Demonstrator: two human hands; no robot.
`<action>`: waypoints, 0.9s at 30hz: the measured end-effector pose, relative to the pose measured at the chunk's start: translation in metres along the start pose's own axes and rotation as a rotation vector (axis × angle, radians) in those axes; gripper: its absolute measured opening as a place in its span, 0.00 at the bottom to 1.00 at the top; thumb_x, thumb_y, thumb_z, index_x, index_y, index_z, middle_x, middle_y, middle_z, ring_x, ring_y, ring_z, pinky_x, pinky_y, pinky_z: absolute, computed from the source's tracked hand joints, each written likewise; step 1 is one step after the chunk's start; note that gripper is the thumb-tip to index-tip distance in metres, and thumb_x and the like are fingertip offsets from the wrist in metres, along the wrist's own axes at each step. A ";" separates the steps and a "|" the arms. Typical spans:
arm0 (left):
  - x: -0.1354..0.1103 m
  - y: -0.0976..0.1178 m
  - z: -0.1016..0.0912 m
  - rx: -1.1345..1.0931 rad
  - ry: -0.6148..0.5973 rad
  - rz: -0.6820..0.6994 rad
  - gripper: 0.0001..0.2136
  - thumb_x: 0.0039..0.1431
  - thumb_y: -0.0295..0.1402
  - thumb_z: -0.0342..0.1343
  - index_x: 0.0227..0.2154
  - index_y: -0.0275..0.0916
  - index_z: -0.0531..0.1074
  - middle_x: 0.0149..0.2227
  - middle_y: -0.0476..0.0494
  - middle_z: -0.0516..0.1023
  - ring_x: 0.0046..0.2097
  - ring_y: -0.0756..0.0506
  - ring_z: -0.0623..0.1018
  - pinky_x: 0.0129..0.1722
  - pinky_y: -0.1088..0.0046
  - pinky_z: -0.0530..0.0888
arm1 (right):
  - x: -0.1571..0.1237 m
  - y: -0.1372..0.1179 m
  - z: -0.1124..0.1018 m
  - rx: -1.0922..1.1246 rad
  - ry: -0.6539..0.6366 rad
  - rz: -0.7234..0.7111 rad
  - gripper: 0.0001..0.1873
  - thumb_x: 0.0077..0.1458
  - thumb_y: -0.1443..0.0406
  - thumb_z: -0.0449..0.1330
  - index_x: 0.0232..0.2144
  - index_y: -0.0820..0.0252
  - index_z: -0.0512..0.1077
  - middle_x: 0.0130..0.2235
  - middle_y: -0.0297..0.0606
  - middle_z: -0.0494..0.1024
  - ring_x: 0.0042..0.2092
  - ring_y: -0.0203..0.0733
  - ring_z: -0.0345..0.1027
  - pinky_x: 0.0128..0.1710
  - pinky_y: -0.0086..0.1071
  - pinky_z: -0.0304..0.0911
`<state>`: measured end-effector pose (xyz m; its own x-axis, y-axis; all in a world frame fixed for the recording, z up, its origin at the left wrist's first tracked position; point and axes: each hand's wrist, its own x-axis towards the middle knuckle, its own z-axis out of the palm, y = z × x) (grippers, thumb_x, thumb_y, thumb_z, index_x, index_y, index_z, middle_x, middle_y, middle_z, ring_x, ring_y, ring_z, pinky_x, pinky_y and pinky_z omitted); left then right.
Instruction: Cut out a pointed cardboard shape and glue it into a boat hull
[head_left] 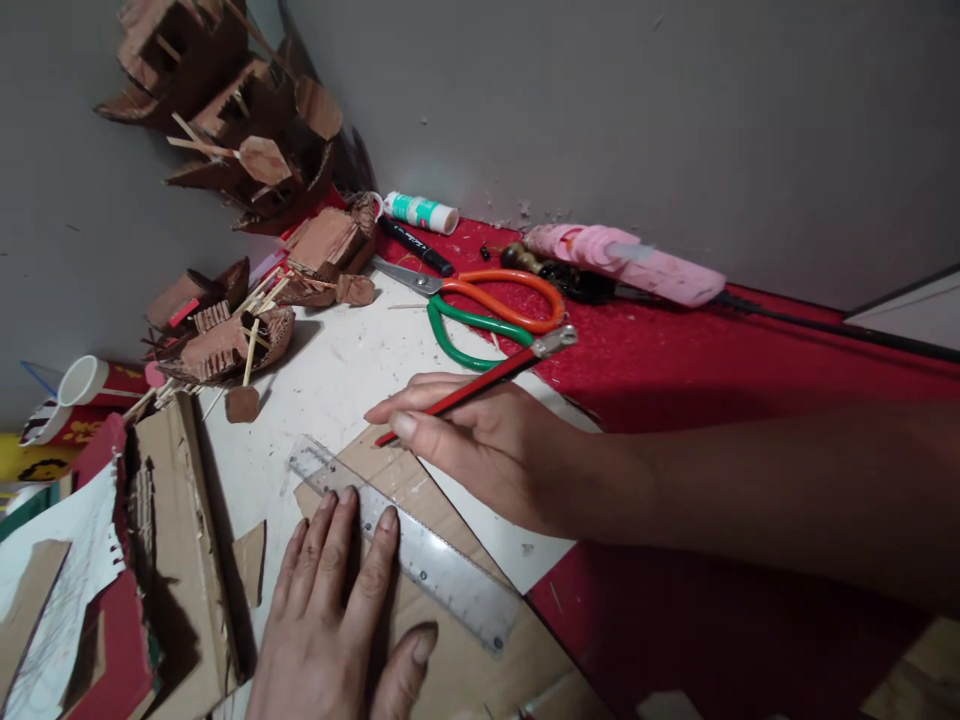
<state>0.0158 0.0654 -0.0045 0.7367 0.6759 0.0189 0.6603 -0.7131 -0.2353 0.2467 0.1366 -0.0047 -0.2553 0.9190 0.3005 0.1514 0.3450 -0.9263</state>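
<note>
My left hand [337, 600] lies with fingers spread, its fingertips pressing on a clear plastic ruler [442, 575]. The ruler rests slantwise over a piece of brown cardboard [450, 660]. In my right hand [502, 450] is a red and black pencil [480, 388], held between thumb and fingers. Its lower end points down toward the cardboard near the ruler's far end; whether the tip touches cannot be made out. Scissors [480, 305] with one orange and one green handle lie just beyond my right hand.
Brown cardboard boat models [232, 350] and a larger tiered cardboard model [247, 110] stand at the left and back. A pink glue gun [630, 262], a black marker [416, 247] and a white-green tube [421, 212] lie by the wall. Cardboard scraps [180, 540] and paper cups [82, 380] sit left.
</note>
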 end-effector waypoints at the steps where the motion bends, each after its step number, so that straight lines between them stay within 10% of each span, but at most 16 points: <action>1: -0.001 0.000 0.000 0.002 -0.012 -0.002 0.34 0.59 0.41 0.52 0.65 0.34 0.51 0.64 0.25 0.57 0.65 0.30 0.58 0.54 0.48 0.68 | 0.000 -0.001 0.000 0.013 0.014 -0.005 0.14 0.62 0.67 0.49 0.33 0.61 0.75 0.39 0.37 0.79 0.43 0.38 0.73 0.44 0.30 0.67; 27: 0.001 0.001 0.000 0.017 0.014 0.007 0.34 0.59 0.41 0.50 0.65 0.32 0.50 0.63 0.24 0.59 0.64 0.30 0.60 0.53 0.50 0.68 | 0.001 0.007 0.008 0.041 0.029 -0.053 0.13 0.56 0.70 0.53 0.39 0.62 0.77 0.41 0.37 0.81 0.43 0.36 0.74 0.45 0.27 0.67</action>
<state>0.0169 0.0653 -0.0050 0.7432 0.6684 0.0312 0.6529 -0.7143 -0.2519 0.2397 0.1384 -0.0133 -0.2339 0.9050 0.3553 0.0986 0.3856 -0.9174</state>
